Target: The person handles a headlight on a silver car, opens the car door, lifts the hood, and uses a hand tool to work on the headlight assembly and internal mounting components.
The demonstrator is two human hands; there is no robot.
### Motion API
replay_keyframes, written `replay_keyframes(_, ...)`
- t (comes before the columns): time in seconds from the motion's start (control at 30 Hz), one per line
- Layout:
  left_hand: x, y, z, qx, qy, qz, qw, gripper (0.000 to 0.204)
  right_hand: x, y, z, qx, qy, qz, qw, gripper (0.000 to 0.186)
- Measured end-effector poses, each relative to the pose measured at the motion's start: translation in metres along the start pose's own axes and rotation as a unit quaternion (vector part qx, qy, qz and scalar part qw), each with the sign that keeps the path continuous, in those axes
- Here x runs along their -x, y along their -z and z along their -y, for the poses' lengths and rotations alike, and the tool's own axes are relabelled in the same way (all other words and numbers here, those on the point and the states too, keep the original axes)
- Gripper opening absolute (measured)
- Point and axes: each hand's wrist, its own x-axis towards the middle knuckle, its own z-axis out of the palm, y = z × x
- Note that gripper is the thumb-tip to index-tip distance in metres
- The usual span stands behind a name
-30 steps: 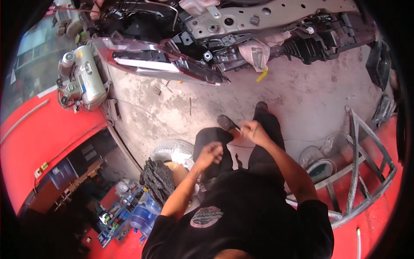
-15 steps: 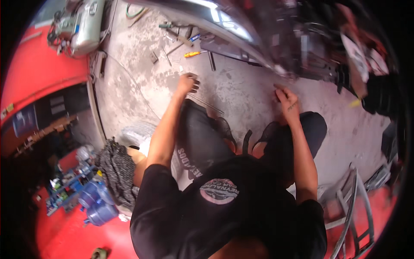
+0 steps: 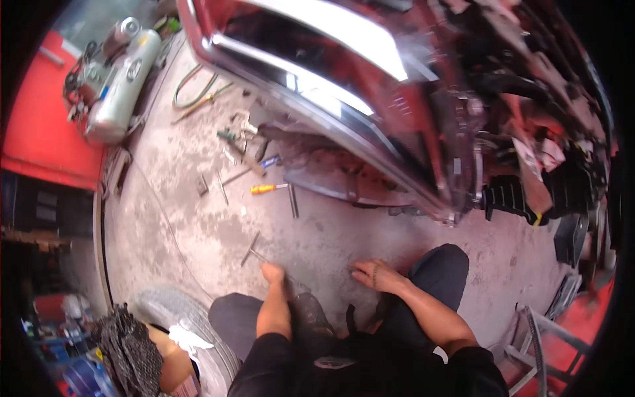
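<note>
My left hand (image 3: 272, 272) is closed around the shaft of a metal T-handle wrench (image 3: 251, 250), whose crossbar points away from me over the concrete floor. To its right, my right hand (image 3: 377, 274) hangs between my knees with fingers curled together; whether it holds anything small is hidden. Beyond my hands lie a screwdriver with a yellow handle (image 3: 263, 188) and a dark metal tube (image 3: 293, 201). The headlight (image 3: 311, 86) of a car with its front end opened up looms above them.
More hand tools (image 3: 248, 155) lie beside the car. A green hose (image 3: 192, 92) and an air compressor (image 3: 126, 89) are at the far left. Near left, a tyre (image 3: 178, 311) stands by a cardboard box (image 3: 173, 364). A metal frame (image 3: 532, 344) sits at the right.
My view has tilted up toward the car, so it fills more of the picture. My hands appear closer together, and the wrench's crossbar now shows beyond my left hand.
</note>
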Motion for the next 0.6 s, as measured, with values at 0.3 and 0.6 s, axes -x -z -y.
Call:
replay_keyframes(0.3, 0.103, 0.313, -0.246, 0.606, -0.070, -0.008, 0.792, 0.017, 0.011, 0.089, 0.156, 0.031, 0.258, -0.177, 0.949, 0.040)
replay_keyframes(0.6, 0.195, 0.575, -0.413, 0.592, -0.468, -0.068, 0.653, 0.020, 0.086, 0.305, 0.300, -0.032, 0.469, -0.358, 0.807, 0.058)
